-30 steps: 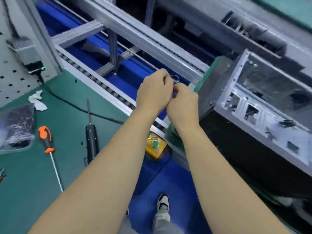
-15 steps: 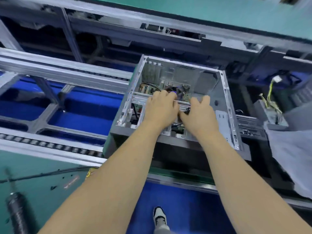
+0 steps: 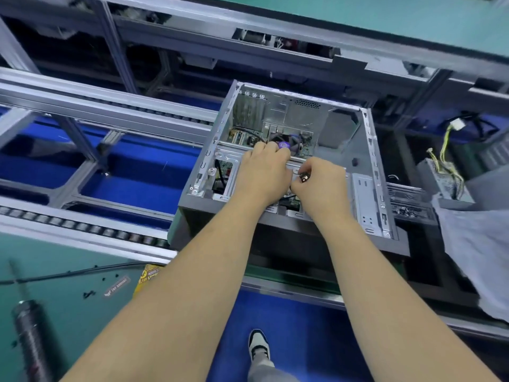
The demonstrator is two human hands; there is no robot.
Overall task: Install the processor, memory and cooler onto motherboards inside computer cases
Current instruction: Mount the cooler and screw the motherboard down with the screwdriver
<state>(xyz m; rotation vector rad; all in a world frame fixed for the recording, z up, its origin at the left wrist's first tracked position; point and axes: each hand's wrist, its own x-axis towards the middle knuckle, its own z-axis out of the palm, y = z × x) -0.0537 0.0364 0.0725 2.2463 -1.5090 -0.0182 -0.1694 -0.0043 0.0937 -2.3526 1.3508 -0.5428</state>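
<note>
1. Head view: the open grey sheet-metal computer case (image 3: 366, 150) lies on its side on the conveyor, and both hands work over its silver cross-bar (image 3: 316, 163), above the green motherboard (image 3: 242, 137) deep in the case.
2. The left hand (image 3: 263, 176) is curled knuckles-up on the cross-bar; whether it grips anything underneath cannot be told. Just beyond its fingertips sits the black cooler fan with a purple hub (image 3: 285, 146), already on the motherboard.
3. The right hand (image 3: 322, 186) is curled, thumb and forefinger pinching a small shiny metal piece (image 3: 303, 177) — probably a screw or connector end, too small to name.
4. To do this step well, I judge: keep the pinch firm until the piece is seated, since a drop into the case would land among board parts.
5. Brace the left hand on the cross-bar for steadiness — and keep the wrist off the fan blades.
6. Bring the piece in from the near side of the cross-bar, clear of the black cable (image 3: 286, 198) showing below the hands.
7. The black powered screwdriver (image 3: 30, 334) lies on the green desk (image 3: 68, 321), well left of the case, within reach if a fastener follows.
</note>
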